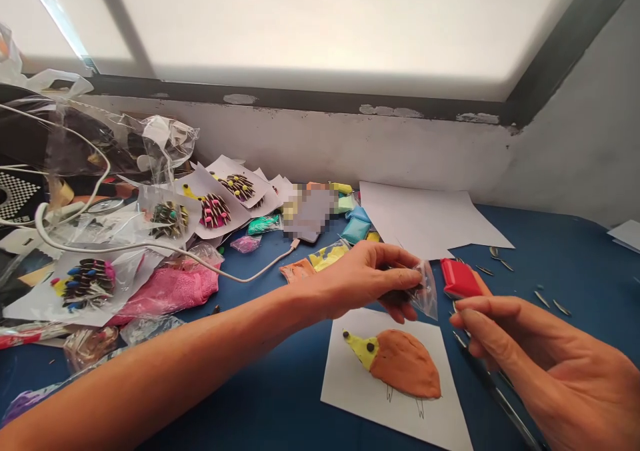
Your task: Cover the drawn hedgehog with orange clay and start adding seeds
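Observation:
My left hand (383,279) is closed around a small clear plastic bag (429,294) with dark contents, held above the far edge of a paper sheet. On that white paper (345,384) lies a flat clay hedgehog (407,364) with an orange-brown body, a yellow head, black eye and nose, and drawn legs. To the right, my right hand (540,364) has thumb and fingertips pressed together; whatever they pinch, if anything, is too small to make out. A red packet of clay (460,278) sits just beyond those fingertips. Under my right hand a dark, thin pen-like tool (500,401) lies on the table.
Loose sunflower seeds (543,298) are scattered at right. Blank paper (425,218) lies near the wall. Clay packets (356,228) surround a blurred phone-like object (313,214) on a white cable (240,279). Finished seed-spined hedgehogs (215,211), plastic wrap and a pink cloth (170,291) crowd the left.

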The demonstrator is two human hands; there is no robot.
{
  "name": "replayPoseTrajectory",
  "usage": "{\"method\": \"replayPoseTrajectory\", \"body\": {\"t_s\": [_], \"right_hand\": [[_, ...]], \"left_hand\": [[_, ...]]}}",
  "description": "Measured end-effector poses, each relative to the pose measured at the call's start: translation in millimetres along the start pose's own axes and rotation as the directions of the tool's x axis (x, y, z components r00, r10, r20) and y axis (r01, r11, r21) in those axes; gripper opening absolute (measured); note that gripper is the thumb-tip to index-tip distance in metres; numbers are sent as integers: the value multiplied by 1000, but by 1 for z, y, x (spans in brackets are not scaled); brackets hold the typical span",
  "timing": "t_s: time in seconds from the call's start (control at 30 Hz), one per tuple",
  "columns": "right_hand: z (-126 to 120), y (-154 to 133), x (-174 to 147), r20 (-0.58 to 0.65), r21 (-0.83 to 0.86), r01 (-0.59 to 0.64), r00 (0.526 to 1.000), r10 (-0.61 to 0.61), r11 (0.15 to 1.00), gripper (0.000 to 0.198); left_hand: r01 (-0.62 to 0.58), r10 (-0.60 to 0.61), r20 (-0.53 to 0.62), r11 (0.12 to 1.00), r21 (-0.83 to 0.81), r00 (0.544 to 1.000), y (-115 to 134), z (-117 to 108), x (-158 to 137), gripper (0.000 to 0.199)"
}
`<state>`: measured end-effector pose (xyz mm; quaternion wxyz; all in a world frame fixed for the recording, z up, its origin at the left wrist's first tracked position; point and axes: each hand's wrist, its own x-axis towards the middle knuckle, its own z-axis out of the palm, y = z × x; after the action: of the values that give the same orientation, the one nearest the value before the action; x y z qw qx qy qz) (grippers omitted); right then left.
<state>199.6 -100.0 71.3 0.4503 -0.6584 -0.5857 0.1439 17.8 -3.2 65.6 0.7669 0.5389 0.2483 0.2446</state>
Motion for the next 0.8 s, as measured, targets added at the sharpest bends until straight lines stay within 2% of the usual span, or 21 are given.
{"method": "replayPoseTrajectory", "body": {"t_s": [0.13,0.33,0.47,0.57,0.67,0.77,0.8], "right_hand": [[1,4,-2,-8,32,-22,1000,22,999,25],[2,4,-6,-4,-6,-7,1000,7,1000,23],[0,4,-5,-10,-54,20,1000,-20,998,26],[1,6,-5,-14,-77,41,999,-42,996,28],[2,6,-6,-17,-89,50,998,-52,995,24],[3,3,-6,10,-75,58,998,-57,995,22],[3,2,-6,24,-74,59,998,-57,995,22]], "left_hand": [[20,-20,17,1000,24,1000,-2,3,-1,44],[23,-23,8,1000,3,1000,0,8,-4,51],[0,-1,-57,1000,-22,998,1,7,-3,41],[-12,11,-92,1000,-10,996,2,3,-1,22],[-58,68,-118,994,92,991,-1,-6,3,8],[-49,108,-218,964,260,970,-8,-20,9,5],[-36,125,-250,942,334,960,-11,-25,11,14]]}}
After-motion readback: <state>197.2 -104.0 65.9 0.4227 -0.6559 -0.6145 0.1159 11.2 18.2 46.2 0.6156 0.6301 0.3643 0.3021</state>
